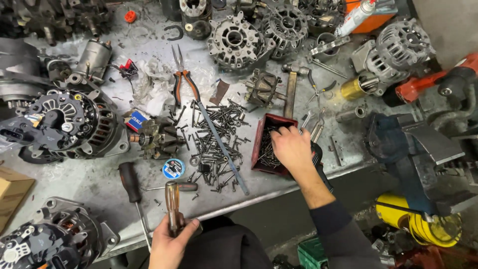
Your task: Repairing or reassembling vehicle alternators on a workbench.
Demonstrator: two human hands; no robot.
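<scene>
Left hand gripping amber-handled screwdriver; right hand, fingers curled, in red screw box

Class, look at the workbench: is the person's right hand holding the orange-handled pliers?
No. The right hand reaches into the red tray of screws, while the orange-handled pliers lie untouched on the bench.

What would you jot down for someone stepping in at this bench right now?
Left hand: gripping a brown wooden-handled screwdriver at the bench's near edge.
Right hand: fingers inside the small dark-red metal tray of screws.
A heap of loose dark screws lies left of the tray, with a long grey metal rod across it.
Done: nothing visibly picked out of the tray.
Left: cannot tell.
</scene>
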